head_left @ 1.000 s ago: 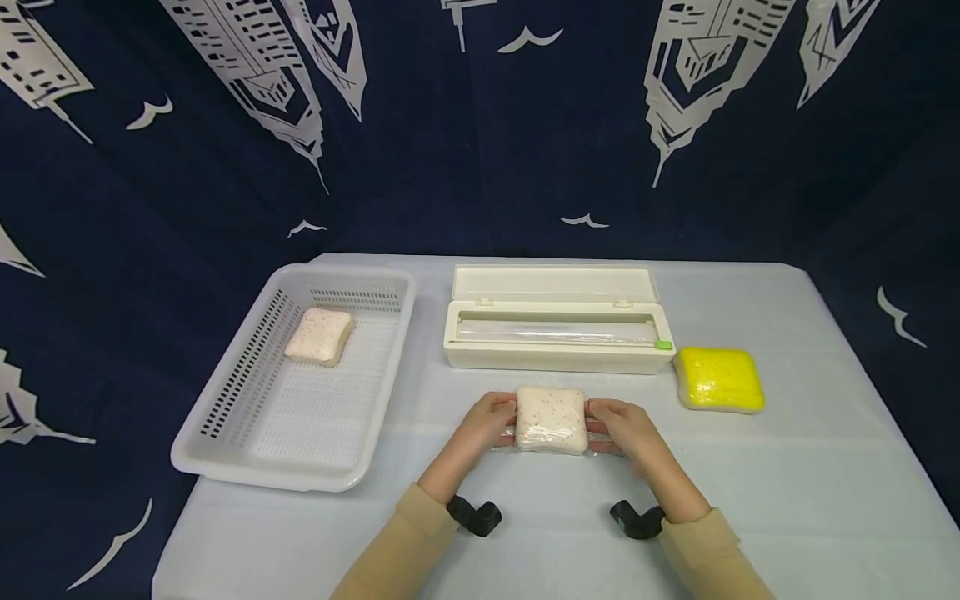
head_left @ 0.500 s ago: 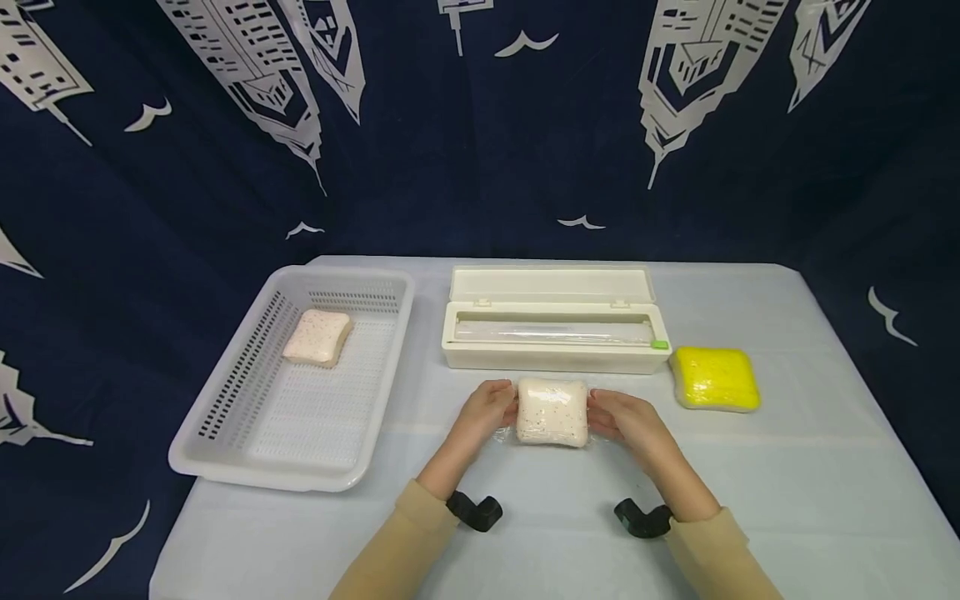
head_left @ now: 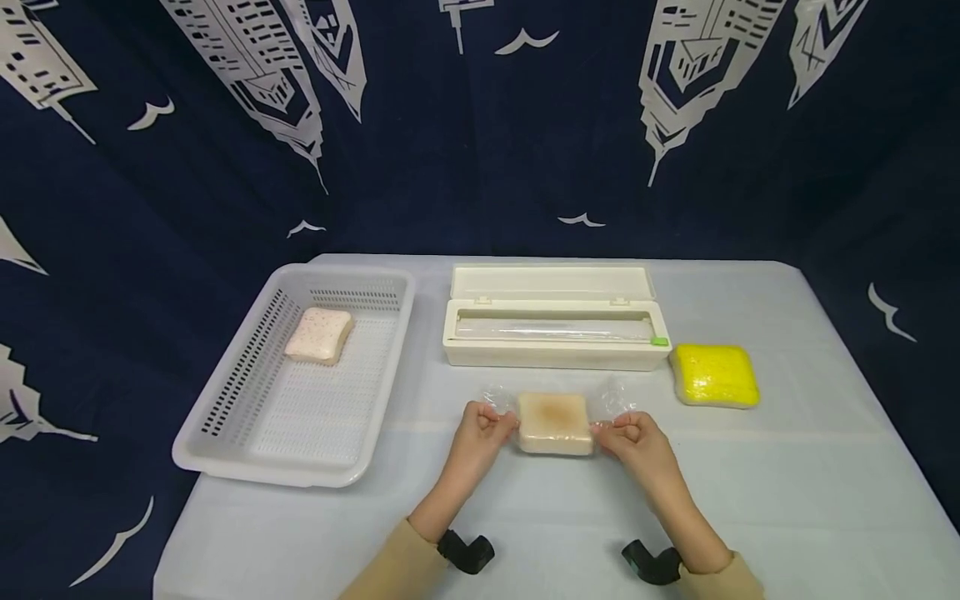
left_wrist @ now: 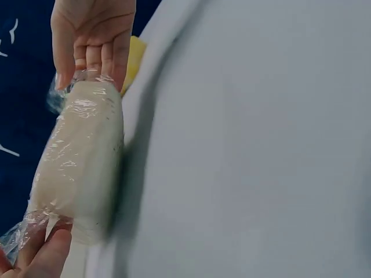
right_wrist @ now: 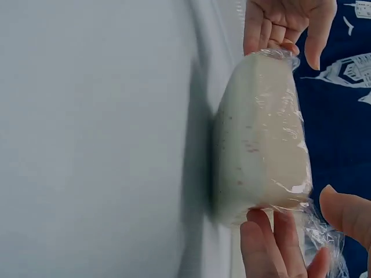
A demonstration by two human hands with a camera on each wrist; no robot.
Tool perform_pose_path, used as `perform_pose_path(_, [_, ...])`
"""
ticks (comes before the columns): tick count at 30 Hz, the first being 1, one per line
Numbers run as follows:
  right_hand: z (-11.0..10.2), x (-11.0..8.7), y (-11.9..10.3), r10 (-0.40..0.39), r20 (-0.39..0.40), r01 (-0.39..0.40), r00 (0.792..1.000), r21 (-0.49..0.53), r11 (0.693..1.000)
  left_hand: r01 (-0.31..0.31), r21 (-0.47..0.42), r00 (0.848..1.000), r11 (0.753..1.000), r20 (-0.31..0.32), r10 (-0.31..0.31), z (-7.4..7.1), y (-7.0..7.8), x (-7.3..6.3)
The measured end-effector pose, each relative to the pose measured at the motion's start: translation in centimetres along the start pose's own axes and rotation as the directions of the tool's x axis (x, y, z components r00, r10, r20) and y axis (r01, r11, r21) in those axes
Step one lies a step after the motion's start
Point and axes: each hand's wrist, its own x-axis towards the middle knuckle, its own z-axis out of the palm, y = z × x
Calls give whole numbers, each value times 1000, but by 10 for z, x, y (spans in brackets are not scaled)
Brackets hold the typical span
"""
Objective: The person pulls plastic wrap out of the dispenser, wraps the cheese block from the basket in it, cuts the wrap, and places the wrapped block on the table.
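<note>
A square cream bun (head_left: 557, 423), browned in the middle of its upper face, sits between the two hands in the head view. Clear cling film (head_left: 611, 398) covers it, with loose flaps spreading out at both sides. The left hand (head_left: 475, 442) pinches the film at the bun's left end. At the right end, the right hand (head_left: 641, 446) pinches the other flap, fingertips close to the bun. Both wrist views show the glossy film over the bun (left_wrist: 81, 156) and small reddish specks along its lower side (right_wrist: 246, 145). Fingers reach under its ends there.
A white perforated basket (head_left: 300, 425) stands at the left, holding a speckled bun (head_left: 320, 335). Behind the hands is an open cream film dispenser (head_left: 558, 357) with its lid up and a film roll (head_left: 555, 327) inside. A yellow wrapped block (head_left: 716, 375) lies at the right.
The bun has been turned over: its speckled face was up before, the browned face is up now. Both hands have changed from holding its sides to pinching the film flaps.
</note>
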Motion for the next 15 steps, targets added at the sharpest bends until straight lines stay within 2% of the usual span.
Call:
perform_pose_path(4, [3, -5, 14, 39, 1, -39, 999, -28, 999, 42, -28, 999, 999, -14, -43, 1, -14, -7])
perform_pose_path(7, [3, -6, 17, 39, 1, -39, 999, -65, 997, 61, -93, 997, 994, -40, -65, 2, -18, -7])
perform_pose_path(10, [1, -4, 14, 31, 12, -29, 999, -120, 992, 103, -135, 991, 985, -66, -113, 2, -19, -4])
perform_pose_path(12, [-1, -2, 11, 40, 18, -37, 999, -149, 988, 135, -118, 987, 984, -73, -144, 0, -19, 1])
perform_pose_path(15, [-5, 4, 6, 52, 15, -49, 999, -170, 984, 163, -64, 985, 985, -48, -166, -2, -15, 10])
